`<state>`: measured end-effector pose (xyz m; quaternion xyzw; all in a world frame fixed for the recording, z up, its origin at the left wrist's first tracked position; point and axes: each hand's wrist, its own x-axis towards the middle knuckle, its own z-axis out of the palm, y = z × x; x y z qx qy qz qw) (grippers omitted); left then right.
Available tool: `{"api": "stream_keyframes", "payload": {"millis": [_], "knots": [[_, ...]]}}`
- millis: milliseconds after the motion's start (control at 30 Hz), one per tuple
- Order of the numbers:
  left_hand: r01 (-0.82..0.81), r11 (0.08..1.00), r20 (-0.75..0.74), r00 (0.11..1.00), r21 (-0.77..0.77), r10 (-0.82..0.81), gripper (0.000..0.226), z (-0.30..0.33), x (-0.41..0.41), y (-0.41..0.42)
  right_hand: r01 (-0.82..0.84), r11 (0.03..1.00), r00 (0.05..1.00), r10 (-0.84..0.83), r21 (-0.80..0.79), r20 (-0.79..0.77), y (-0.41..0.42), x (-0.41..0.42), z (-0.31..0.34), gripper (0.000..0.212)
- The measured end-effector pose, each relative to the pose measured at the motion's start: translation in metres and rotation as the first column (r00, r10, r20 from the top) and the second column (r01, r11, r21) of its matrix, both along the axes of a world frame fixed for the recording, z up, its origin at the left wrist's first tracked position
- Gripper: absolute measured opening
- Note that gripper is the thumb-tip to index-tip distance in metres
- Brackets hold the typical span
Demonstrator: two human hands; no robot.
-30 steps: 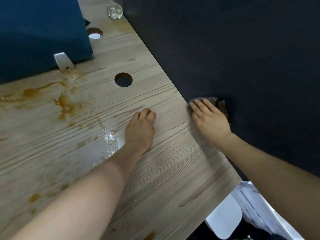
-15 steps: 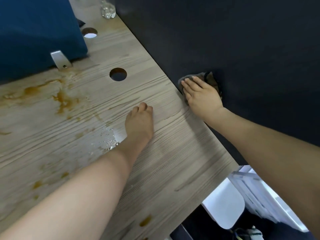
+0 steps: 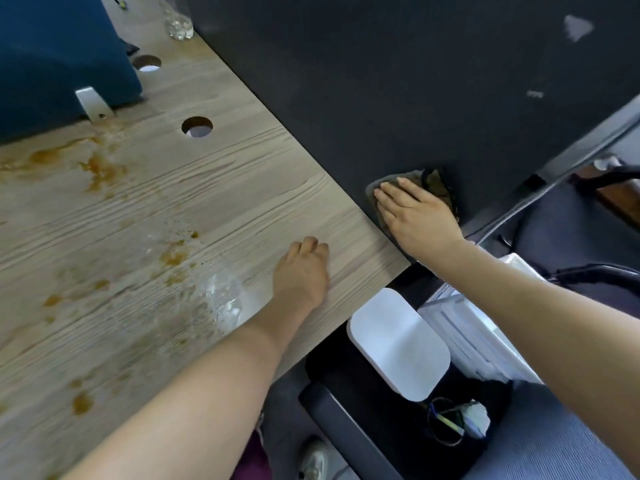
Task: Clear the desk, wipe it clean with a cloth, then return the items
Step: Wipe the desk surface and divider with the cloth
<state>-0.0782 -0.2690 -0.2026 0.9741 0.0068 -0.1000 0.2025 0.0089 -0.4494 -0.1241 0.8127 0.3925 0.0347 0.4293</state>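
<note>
The light wood desk (image 3: pixel 214 202) carries brown stains (image 3: pixel 100 169) at the left and a wet patch (image 3: pixel 223 299) near its front edge. My right hand (image 3: pixel 419 213) presses flat, fingers straight, on a grey-brown cloth (image 3: pixel 434 183) against the dark partition (image 3: pixel 381 81) at the desk's right corner. My left hand (image 3: pixel 303 271) rests on the desktop beside the wet patch, its fingertips bent under.
A blue divider (image 3: pixel 59 46) with a metal bracket (image 3: pixel 93 103) stands at the back left. Two round cable holes (image 3: pixel 196 126) pierce the desktop. A clear glass (image 3: pixel 178 19) stands at the far edge. Below the desk corner are a white lidded bin (image 3: pixel 398 341) and a chair.
The view swung right and down. My right hand slid the cloth along the partition toward the desk's near right corner. My left hand stayed on the desktop.
</note>
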Motion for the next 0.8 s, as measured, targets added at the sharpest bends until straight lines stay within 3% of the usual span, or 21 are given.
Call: {"api": "stream_keyframes", "payload": {"millis": [133,200,267,500,667,800], "knots": [[0.031,0.999,0.003,1.0,0.009,-0.031,0.052,-0.006,-0.021,-0.01,0.0,0.993,0.999,-0.005,-0.122,-0.045,-0.055,-0.036,-0.027,0.053],[0.032,0.999,0.007,0.999,-0.003,-0.032,0.051,-0.007,-0.025,-0.009,0.076,0.995,0.992,-0.081,-0.058,-0.091,-0.058,-0.044,-0.031,0.047],[0.033,0.999,0.004,0.999,-0.022,-0.033,0.051,-0.006,-0.024,-0.008,0.047,0.999,0.998,-0.048,-0.019,-0.051,-0.044,-0.038,-0.028,0.04],[0.02,0.999,-0.038,0.999,-0.04,-0.021,0.05,-0.004,-0.023,-0.009,0.033,0.998,0.999,-0.033,0.056,0.008,-0.008,-0.012,-0.027,0.05],[0.018,0.999,-0.065,0.998,-0.03,-0.02,0.049,0.001,-0.022,-0.009,0.077,0.996,0.993,-0.081,-0.053,-0.081,-0.047,-0.058,-0.039,0.05],[0.034,0.999,-0.074,0.997,-0.02,-0.036,0.049,-0.001,-0.022,-0.008,0.115,0.993,0.984,-0.11,0.029,-0.143,-0.008,-0.027,-0.034,0.05]]}}
